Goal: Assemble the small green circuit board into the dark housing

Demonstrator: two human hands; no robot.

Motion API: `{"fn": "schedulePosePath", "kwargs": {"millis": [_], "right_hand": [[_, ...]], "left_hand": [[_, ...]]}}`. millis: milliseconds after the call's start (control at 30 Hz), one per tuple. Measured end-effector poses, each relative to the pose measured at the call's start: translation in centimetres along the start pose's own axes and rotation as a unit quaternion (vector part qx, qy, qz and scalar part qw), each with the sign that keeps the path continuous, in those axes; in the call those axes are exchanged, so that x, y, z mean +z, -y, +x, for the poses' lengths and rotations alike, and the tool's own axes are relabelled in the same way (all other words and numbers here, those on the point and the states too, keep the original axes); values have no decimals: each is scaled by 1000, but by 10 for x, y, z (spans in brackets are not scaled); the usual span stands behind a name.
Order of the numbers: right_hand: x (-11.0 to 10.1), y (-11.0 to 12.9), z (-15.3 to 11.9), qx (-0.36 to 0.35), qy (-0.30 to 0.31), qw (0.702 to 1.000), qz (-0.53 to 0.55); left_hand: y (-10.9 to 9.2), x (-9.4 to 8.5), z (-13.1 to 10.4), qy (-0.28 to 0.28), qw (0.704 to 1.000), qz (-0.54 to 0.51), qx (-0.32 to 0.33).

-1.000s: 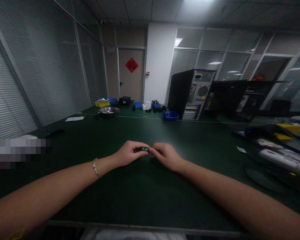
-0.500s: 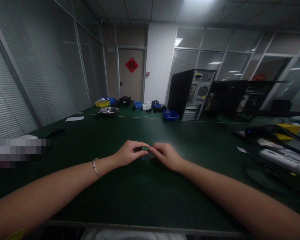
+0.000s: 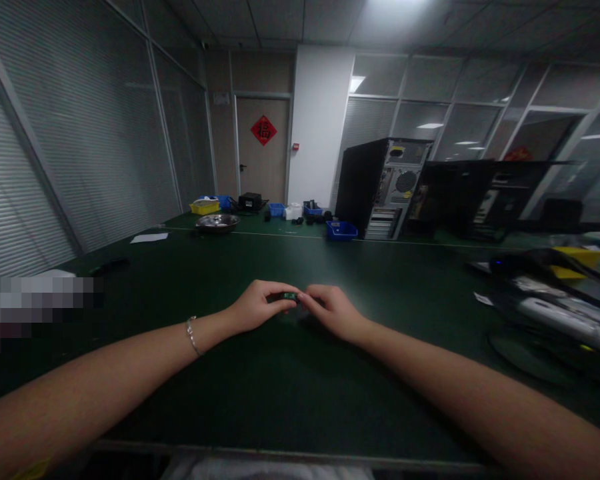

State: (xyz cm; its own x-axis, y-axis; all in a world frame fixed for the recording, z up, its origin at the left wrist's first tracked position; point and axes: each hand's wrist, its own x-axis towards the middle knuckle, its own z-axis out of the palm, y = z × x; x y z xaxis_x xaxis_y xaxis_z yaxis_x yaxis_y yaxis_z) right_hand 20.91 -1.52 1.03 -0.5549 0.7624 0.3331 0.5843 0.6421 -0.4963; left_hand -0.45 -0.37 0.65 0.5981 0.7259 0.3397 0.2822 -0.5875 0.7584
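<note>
A small green piece that looks like a circuit board (image 3: 289, 296) sits between the thumb and fingers of my left hand (image 3: 257, 307), just above the dark green tabletop (image 3: 300, 393). The fingers are closed on it from the left. Against its right end, my right hand (image 3: 333, 310) is closed in a pinch, with thumb and forefinger meeting near my left fingertips. Whatever those right fingertips grip is too small and too hidden to make out. A silver bracelet (image 3: 193, 335) circles my left wrist.
Toward the back stand a metal bowl (image 3: 218, 224), a yellow bin (image 3: 205, 207), a blue bin (image 3: 342, 231) and a black computer tower (image 3: 370, 187). Cables and a silver device (image 3: 565, 323) lie at the right. A white paper (image 3: 149, 238) lies back left.
Both hands stay almost in the same place. The right fingertips have shifted very slightly against the green piece, and its green face shows a little more plainly.
</note>
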Motion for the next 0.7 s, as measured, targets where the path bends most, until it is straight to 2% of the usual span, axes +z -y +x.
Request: {"fn": "schedulePosePath", "kwargs": {"millis": [233,400,500,600,700], "right_hand": [[2,-2,0,-3,-9,1000,1],[0,-2,0,22,-32,999,2],[-1,-2,0,14,-56,998,13],[-2,1,0,-11,-53,998,34],[-2,4,-1,-25,-41,998,38]], "left_hand": [[-2,3,0,-2,1000,-13,-5],[1,4,1,-23,998,-63,-21],[3,3,1,-7,999,-51,-13],[3,2,2,15,1000,-23,7],[2,1,3,2,1000,-8,16]]}}
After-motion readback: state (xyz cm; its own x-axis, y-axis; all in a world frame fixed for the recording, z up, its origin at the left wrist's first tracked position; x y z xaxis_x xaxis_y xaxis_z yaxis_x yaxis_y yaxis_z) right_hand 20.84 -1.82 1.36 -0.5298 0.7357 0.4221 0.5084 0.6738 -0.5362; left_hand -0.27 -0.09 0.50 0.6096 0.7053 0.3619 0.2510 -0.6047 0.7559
